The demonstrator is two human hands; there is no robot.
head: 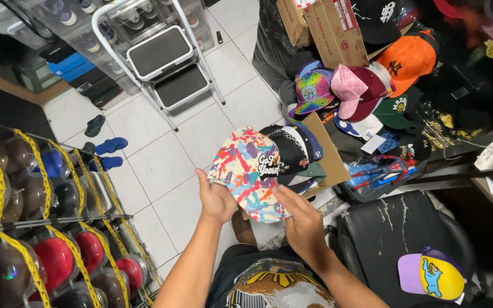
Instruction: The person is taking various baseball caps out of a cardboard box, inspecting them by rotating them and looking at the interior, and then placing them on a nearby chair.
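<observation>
Paint-splattered cap (245, 171), cream with bursts of red, blue, orange and purple, sits between both my hands above the white tiled floor (161, 165), seen from the head camera looking straight down. I grip its near left edge with my left hand (217, 199), fingers curled round the rim and thumb pressed on top. My right hand (302, 222) closes on the brim at the lower right, fingers pinched over its edge, so neither hand is open. The cap tilts away from me, crown up and to the left.

Just behind it a stack of caps (295, 151), black, white and dark blue, rests nested on a brown cardboard sheet (329, 159). Farther off lies a heap of more caps, among them a swirled rainbow cap (313, 90), a pink and maroon cap (358, 86) and an orange cap (409, 58), with cardboard boxes (323, 25) behind.

At lower right stands a worn black chair (395, 234), and on its seat edge lies a purple and yellow cap (431, 276) with a blue cartoon figure. A white step stool (164, 57) stands on the tiles at upper centre, blue slippers (109, 147) near it. Down the left side runs a rack of clear domed cases (58, 256) tied with yellow tape, holding red and dark caps.
</observation>
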